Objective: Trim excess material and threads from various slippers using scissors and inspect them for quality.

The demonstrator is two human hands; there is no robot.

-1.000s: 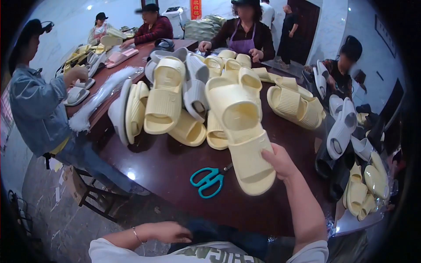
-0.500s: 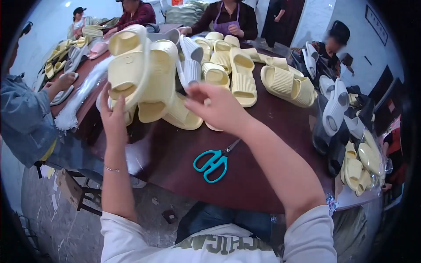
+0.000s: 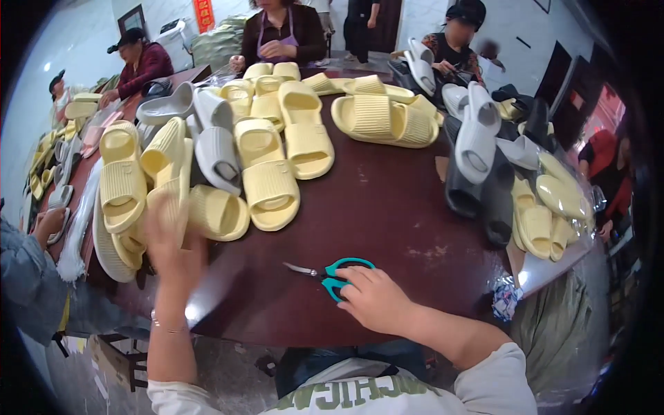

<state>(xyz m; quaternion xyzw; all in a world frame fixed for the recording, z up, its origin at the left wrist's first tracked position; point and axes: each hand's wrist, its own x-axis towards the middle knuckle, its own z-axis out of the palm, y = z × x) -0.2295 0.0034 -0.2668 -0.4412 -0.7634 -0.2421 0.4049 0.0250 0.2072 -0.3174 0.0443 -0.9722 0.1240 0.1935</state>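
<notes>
My right hand (image 3: 377, 299) has its fingers bent over the teal handles of a pair of scissors (image 3: 353, 263), low over the near part of the table. The blades point left. My left hand (image 3: 176, 242) is smeared by motion, in front of a yellow slipper (image 3: 166, 159) standing among the pile at the left; whether it grips one is unclear. Beside it lie another yellow slipper (image 3: 123, 176) and a ribbed yellow one (image 3: 220, 213). A pair of yellow slippers (image 3: 270, 176) and a grey slipper (image 3: 216, 138) lie just beyond.
The dark red table (image 3: 373, 200) carries more yellow slippers (image 3: 384, 117) at the back. Grey and black slippers (image 3: 477, 138) stand at the right, near bagged yellow ones (image 3: 557, 194). White plastic strips (image 3: 76, 242) lie left. Several people sit around, one in a purple apron (image 3: 280, 31).
The view has swung right. My left hand has lowered from the raised yellow slippers, which now rest on the table. My right hand has come down onto the scissors, whose blades have turned leftward.
</notes>
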